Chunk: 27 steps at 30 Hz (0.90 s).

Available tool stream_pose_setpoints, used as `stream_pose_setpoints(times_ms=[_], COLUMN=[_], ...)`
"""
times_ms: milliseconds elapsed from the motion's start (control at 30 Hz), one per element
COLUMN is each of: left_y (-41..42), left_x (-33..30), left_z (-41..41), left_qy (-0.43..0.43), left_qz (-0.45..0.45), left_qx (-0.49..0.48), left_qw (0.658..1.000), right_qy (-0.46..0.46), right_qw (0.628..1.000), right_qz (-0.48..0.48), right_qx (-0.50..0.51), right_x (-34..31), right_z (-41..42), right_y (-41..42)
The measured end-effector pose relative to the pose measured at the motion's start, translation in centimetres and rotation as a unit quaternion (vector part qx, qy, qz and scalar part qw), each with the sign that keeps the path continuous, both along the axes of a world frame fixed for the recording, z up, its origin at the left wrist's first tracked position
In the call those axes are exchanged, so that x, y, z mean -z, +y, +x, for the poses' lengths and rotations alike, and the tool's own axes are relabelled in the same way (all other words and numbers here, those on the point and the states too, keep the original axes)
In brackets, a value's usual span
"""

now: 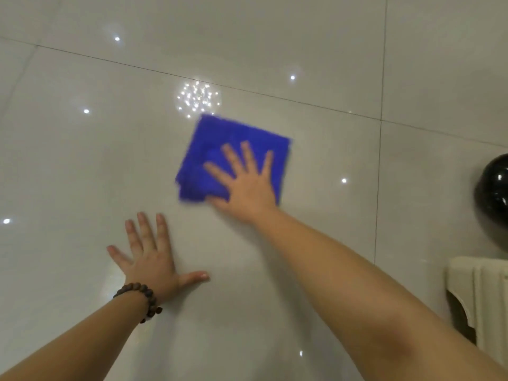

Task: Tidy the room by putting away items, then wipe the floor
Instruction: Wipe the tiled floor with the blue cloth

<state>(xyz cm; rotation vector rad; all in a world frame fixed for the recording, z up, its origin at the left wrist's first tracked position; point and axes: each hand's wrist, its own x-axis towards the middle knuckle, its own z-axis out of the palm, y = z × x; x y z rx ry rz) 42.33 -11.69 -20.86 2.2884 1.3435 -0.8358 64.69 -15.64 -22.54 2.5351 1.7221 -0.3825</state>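
Right hand: I see my right hand (248, 185) flat, fingers spread, palm pressed down on the blue cloth (231, 156); nothing is pinched.
Left hand: my left hand (152, 259) lies flat on the bare floor (82, 166), fingers spread, thumb out to the right, gripping nothing.
Cloth: folded to a rough square, lying on the floor ahead of the left hand, near the middle of the view; its edges are blurred. My right palm covers its near right corner.
Bracelet: a string of dark wooden beads (143, 301) circles my left wrist.
Floor: pale glossy tiles with thin dark joints; one joint runs across just beyond the cloth, another runs away from me on the right. Bright points of light are mirrored in the tiles, with a dense cluster of them (198, 99) just beyond the cloth's far corner.
Surroundings: a shiny black rounded object (494, 199) sits at the right edge, well apart from the cloth; I cannot tell what it is. Below it stands a cream ribbed furniture part (478, 295), close beside my right forearm.
Obstructions: the tile between the two hands lies bare.
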Motion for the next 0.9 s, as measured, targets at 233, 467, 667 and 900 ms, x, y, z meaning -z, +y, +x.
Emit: stream_pose_setpoints(times_ms=[233,467,667,900], left_y=[0.0,0.1,0.2,0.9], left_x=[-0.4,-0.1,0.1,0.3], left_z=[0.1,-0.1,-0.3,-1.3], left_qy=[0.001,0.001,-0.04,-0.06], left_qz=[0.003,0.011,0.021,-0.01], left_qx=[0.004,0.017,0.011,0.018], left_qw=[1.0,1.0,0.999,0.998], right_qy=[-0.028,-0.014,-0.055,-0.058], right_qw=[0.886,0.99,0.962,0.884], right_qz=[0.035,0.064,0.06,0.057], right_qx=[0.461,0.126,0.262,0.46], right_x=[-0.4,0.7,0.9,0.7], right_z=[12.0,-6.2,2.7,-3.8], right_y=[-12.2,-4.2,-14.1,-14.3])
